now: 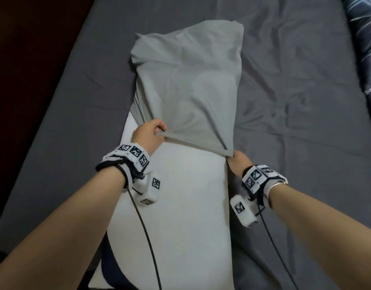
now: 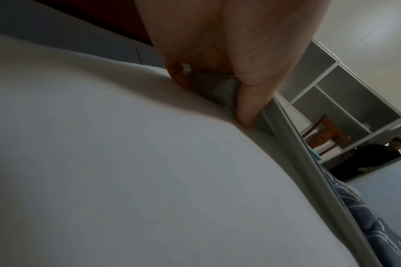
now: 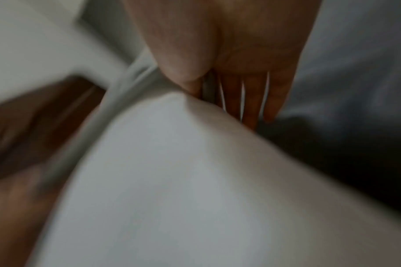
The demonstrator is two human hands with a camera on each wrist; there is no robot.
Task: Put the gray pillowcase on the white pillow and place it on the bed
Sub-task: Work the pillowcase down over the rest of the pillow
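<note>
While the white pillow (image 1: 180, 206) lies lengthwise on the bed (image 1: 285, 80), the gray pillowcase (image 1: 186, 80) covers only its far half — the sleeving step is midway. The left hand (image 1: 148, 133) pinches the open hem at one corner, and the right hand (image 1: 240, 161) grips the other corner. Next, I judge, both must draw the hem evenly toward the bare near end.

Bed (image 1: 285, 70) covered by a wrinkled dark gray sheet, under dim light. Dark patterned blue bedding (image 1: 364, 38) bunched at its far right corner. Dark reddish floor (image 1: 34, 38) along its left side. Pale wall with frosted panelled cabinet (image 2: 345, 101) beyond; wooden chair (image 2: 325, 133) below it.
</note>
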